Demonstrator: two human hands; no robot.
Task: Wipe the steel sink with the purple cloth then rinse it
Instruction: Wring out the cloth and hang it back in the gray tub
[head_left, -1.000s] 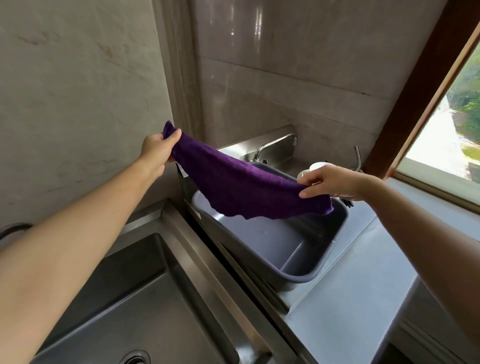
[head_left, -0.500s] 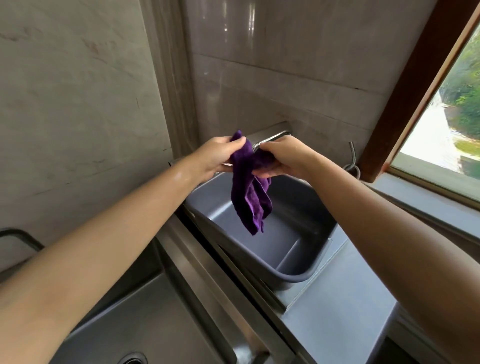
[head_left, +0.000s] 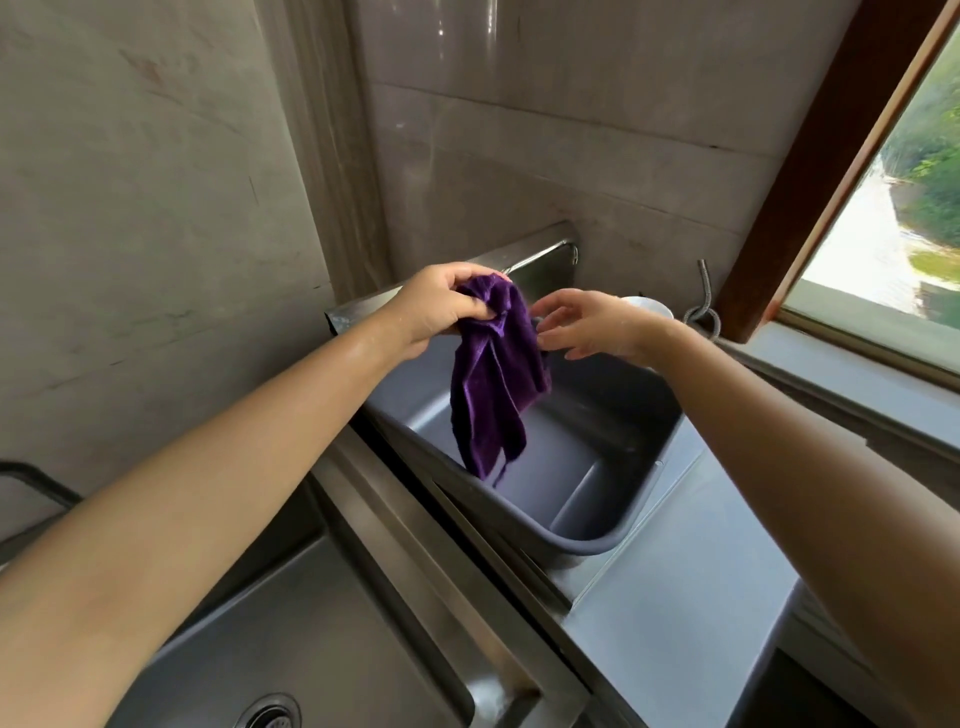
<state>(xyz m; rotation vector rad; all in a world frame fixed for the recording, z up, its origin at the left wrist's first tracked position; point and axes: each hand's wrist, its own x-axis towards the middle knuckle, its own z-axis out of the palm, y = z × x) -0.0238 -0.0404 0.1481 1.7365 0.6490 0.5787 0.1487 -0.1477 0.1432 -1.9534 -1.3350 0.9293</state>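
Left grip: left hand (head_left: 441, 306) closed on the bunched top of the purple cloth (head_left: 493, 379).
Right grip: right hand (head_left: 592, 327) open, fingers spread beside the cloth, nothing held.
Cloth position: hanging above the grey tub (head_left: 587, 545), clear of it.
Steel sink (head_left: 322, 623): lower left, not yet wiped.
Advice: cloth to be gathered into a pad before wiping.

sink (head_left: 322, 639) down at the lower left, tub (head_left: 597, 467) sitting to its right on the counter (head_left: 685, 613), cloth (head_left: 493, 374) dangling over the tub from the left hand (head_left: 441, 306), right hand (head_left: 587, 325) just beside it, window (head_left: 893, 208) far right
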